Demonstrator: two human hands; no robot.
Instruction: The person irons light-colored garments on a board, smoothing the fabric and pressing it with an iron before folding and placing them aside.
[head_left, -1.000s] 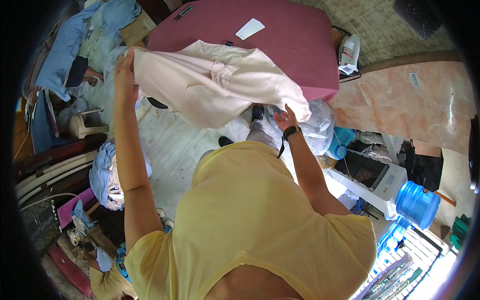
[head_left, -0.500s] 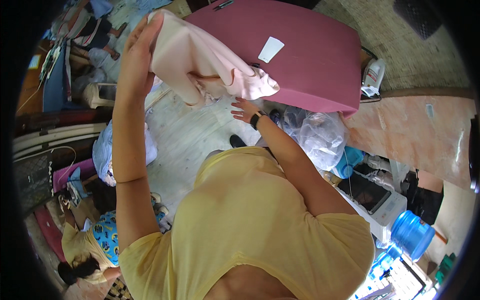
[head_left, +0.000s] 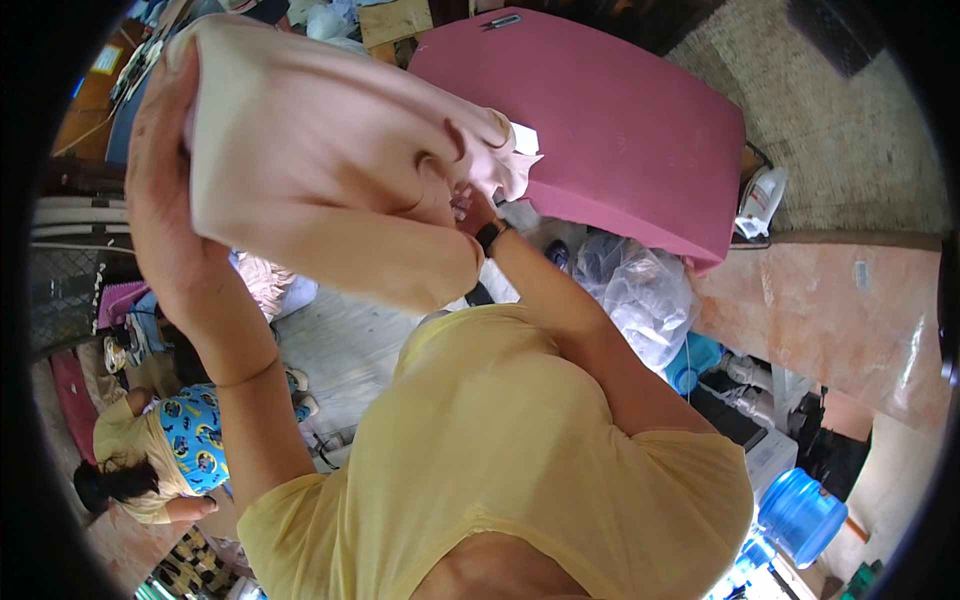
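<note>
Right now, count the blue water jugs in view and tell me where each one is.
1. A blue water jug lies at the lower right, beside a white box-shaped thing. More may be hidden behind the person's yellow shirt or past the picture's rim.

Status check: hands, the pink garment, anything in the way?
Left hand gripping pale pink garment, raised high. Right hand mostly hidden under its far edge. Pink padded table behind; nothing between hands.

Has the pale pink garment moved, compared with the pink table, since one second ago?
Yes. The pale pink garment, then spread in front of the pink table, is now bunched and lifted up off its left end, gripped by the left hand.
</note>
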